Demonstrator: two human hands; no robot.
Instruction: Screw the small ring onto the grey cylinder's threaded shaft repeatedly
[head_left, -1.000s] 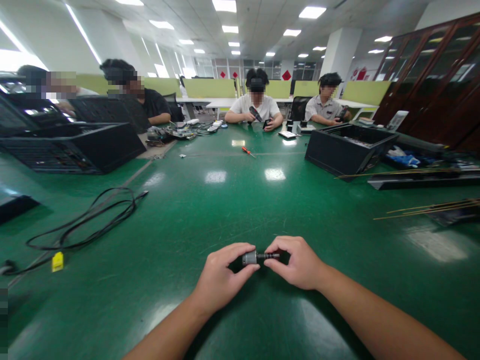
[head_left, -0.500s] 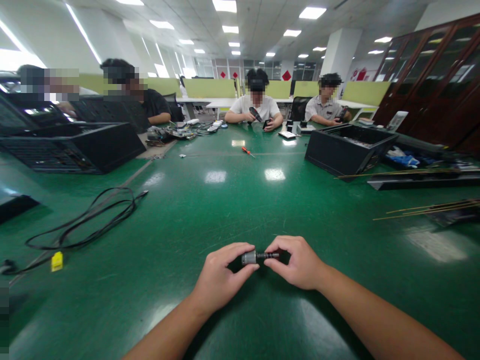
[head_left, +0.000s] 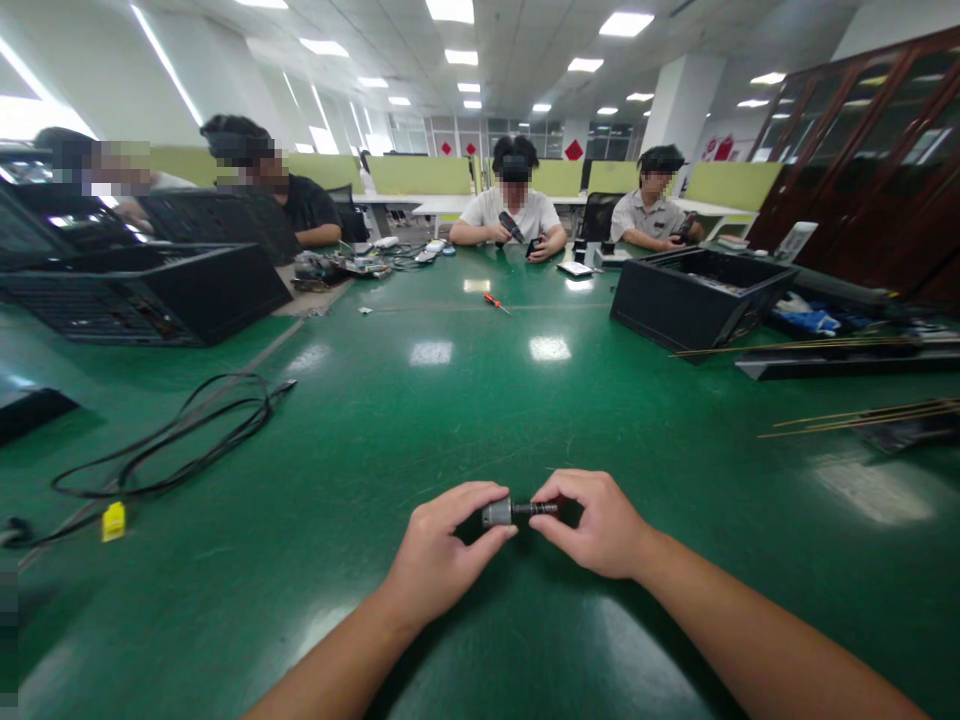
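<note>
Both my hands rest low over the green table (head_left: 480, 410), near its front edge. My left hand (head_left: 442, 555) is closed in a pinch around a short grey metal cylinder (head_left: 496, 513). A thin dark threaded rod (head_left: 536, 509) sticks out of that cylinder to the right. My right hand (head_left: 600, 525) pinches the rod's other end between thumb and fingertips. The two parts lie in one straight line between my hands, just above the tabletop.
A coiled black cable (head_left: 172, 440) and a small yellow piece (head_left: 113, 521) lie at the left. Black computer cases stand at the left (head_left: 142, 295) and right (head_left: 694, 295). An orange screwdriver (head_left: 495, 302) lies mid-table. Thin sticks (head_left: 855, 418) lie right. Several people sit at the far end.
</note>
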